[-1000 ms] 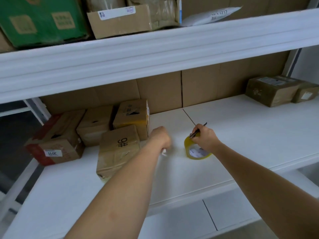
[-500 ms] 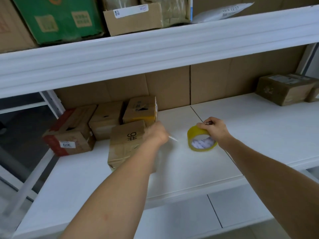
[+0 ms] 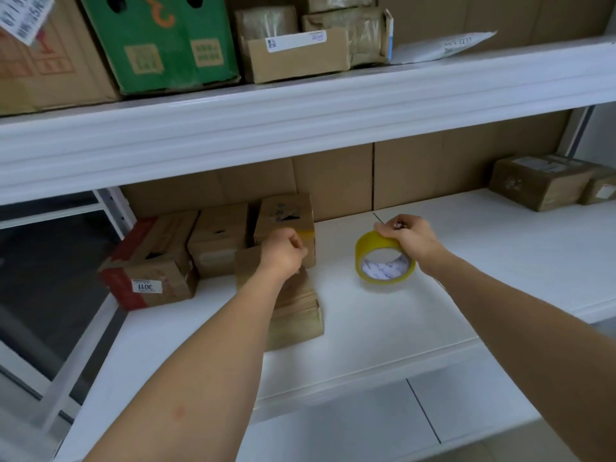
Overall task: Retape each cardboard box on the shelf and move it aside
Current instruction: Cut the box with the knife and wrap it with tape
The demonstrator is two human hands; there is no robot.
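White shelf (image 3: 500,261): 4 boxes (image 3: 220,238) at left, tape roll (image 3: 383,261) mid, 2 boxes (image 3: 536,181) far right.

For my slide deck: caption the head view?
Right hand grips yellow tape roll; left hand over a cardboard box.

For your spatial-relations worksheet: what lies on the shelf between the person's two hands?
In the head view, only bare white shelf separates the left hand, over the front box, from the right hand gripping the yellow tape roll.
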